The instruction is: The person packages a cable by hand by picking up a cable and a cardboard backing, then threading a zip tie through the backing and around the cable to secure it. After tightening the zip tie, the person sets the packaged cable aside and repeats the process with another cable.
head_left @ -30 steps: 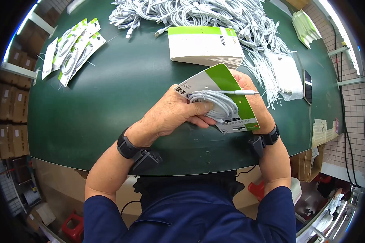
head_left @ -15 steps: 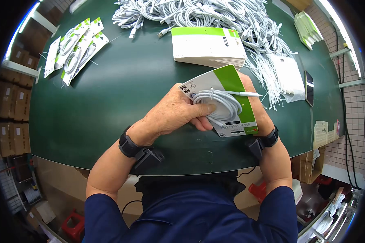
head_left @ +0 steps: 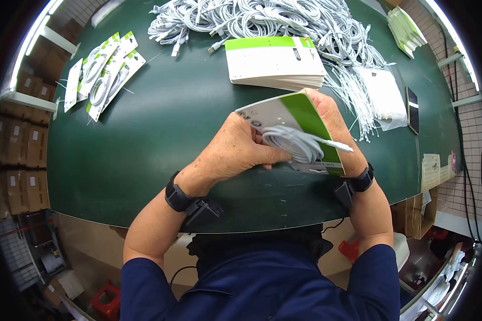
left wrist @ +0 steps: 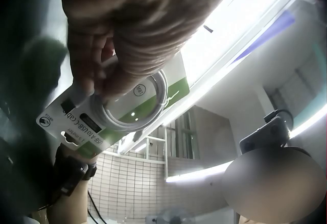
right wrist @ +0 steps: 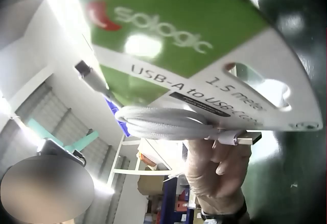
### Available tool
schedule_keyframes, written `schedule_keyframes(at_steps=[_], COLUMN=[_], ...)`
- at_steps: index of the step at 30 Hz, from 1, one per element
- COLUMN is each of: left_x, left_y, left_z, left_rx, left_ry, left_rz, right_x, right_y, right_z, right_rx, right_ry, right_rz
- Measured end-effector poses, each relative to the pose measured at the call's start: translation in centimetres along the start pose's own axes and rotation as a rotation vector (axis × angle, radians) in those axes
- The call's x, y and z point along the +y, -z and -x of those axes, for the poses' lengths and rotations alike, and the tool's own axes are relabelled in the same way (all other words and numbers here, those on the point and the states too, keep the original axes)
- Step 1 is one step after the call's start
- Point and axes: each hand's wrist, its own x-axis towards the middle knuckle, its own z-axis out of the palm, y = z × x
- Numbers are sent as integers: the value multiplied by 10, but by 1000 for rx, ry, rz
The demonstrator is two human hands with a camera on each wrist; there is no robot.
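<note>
In the head view my left hand holds a white and green printed card by its left side. Its thumb presses a coiled white USB cable against the card's face. One cable plug juts past the right edge. The right wrist view shows the other, a metal-tipped plug, by the card's hang hole, and "USB-A to USB-C" print. My right hand is behind the card's far right edge, most of its fingers hidden by it. In the left wrist view the coil lies over the card's print.
Beyond my hands lies a stack of cards, with a large heap of white cables behind. Thin white ties, a plastic bag and a phone lie right. Carded cables lie left; more cards lie far right.
The card has tilted, so its face appears more foreshortened, and the projecting plug now points lower right. More of the right hand shows at the card's far edge. The left hand keeps its hold.
</note>
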Motion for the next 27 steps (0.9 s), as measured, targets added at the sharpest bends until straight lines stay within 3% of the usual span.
schedule_keyframes(at_steps=[2,5,9,14,17,21,24,27], left_x=[-5,-9,-9,-10,-12,-15,-18,-18], left_y=[3,-2,-7,-7,-4,-2,-2,-2], left_z=[-3,-4,-3,-2,-3,-3,-4,-4], left_rx=[-36,-22,1,58,127,107,105,110], left_ry=[57,4,-44,-114,-176,-183,-168,-163], left_rz=[-72,14,8,-30,29,137,205,277], right_x=[-25,-20,6,13,21,15,18,7], right_y=[-12,-7,7,18,21,8,7,3], right_z=[13,16,0,-3,-7,-4,-7,-3], right_rx=[65,66,3,-50,-46,-6,-115,-59], right_ry=[253,301,175,177,24,119,199,7], right_rz=[149,270,201,272,-64,-66,-31,-219])
